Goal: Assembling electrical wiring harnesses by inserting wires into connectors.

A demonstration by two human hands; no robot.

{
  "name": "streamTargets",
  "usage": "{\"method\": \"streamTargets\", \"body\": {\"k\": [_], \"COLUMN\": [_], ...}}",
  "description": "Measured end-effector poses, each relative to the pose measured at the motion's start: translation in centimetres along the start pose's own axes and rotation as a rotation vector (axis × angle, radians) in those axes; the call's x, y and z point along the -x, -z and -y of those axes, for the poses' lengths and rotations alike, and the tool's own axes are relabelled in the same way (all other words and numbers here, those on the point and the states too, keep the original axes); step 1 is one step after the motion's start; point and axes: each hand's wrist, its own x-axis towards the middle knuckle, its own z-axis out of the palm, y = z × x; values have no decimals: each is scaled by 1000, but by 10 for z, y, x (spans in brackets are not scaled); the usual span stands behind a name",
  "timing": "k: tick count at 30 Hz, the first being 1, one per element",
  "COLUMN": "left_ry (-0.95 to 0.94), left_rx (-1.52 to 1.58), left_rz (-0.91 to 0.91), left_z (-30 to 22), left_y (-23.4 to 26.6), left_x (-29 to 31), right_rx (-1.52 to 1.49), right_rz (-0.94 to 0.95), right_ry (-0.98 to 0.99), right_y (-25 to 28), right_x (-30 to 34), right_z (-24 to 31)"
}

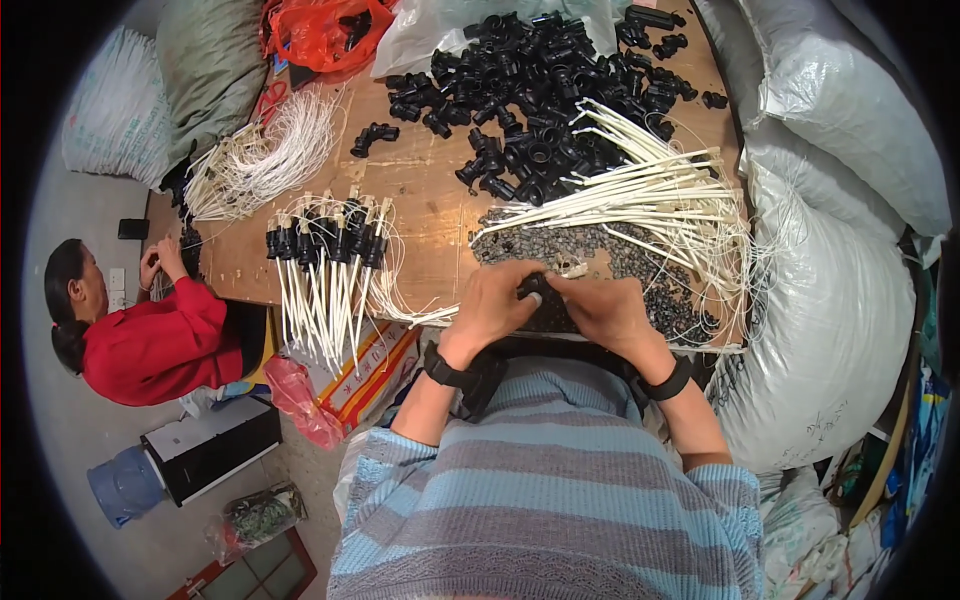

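Observation:
At the table's front edge my left hand [493, 308] and my right hand [607, 312] work close together, fingers bent and pinched. A small black part [529, 284] shows at the left fingertips; its exact shape is mostly hidden. What the right fingers pinch is too small to make out. Just beyond them lie a pale connector piece [570, 268] and a spread of tiny dark metal-looking pieces [560, 241]. White-sleeved wires [620, 198] fan out to the right. On the left, a bundle of wires with black sockets [335, 242] hangs over the edge.
Black plastic fittings [540, 110] are heaped on the wooden table [425, 170]. Thin white wires [285, 145] lie at the back left, near a red bag [325, 35]. Bulging white sacks [815, 330] flank the right side. A co-worker in red [160, 340] sits at left.

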Motion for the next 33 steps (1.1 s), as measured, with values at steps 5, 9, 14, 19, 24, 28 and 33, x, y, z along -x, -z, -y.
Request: {"method": "streamTargets", "body": {"k": [5, 9, 14, 19, 24, 28, 33], "left_ry": [-254, -304, -319, -337, -284, -219, 173], "left_rx": [-155, -330, -353, -378, -276, -600, -958], "left_rz": [-172, -126, -110, -139, -485, -832, -886], "left_z": [-17, -22, -20, -7, -2, 39, 84], "left_y": [0, 2, 4, 2, 41, 98, 133], "left_x": [-2, 1, 6, 15, 15, 30, 46], "right_rx": [-133, -295, -446, -477, -174, -65, 28], "right_rz": [245, 430, 392, 393, -35, -287, 235], "right_ry": [-412, -548, -600, -684, -236, -178, -110], "right_y": [24, 30, 20, 9, 4, 16, -13], "right_x": [-31, -38, -28, -26, -43, -53, -37], "right_z": [11, 12, 10, 22, 45, 30, 51]}}
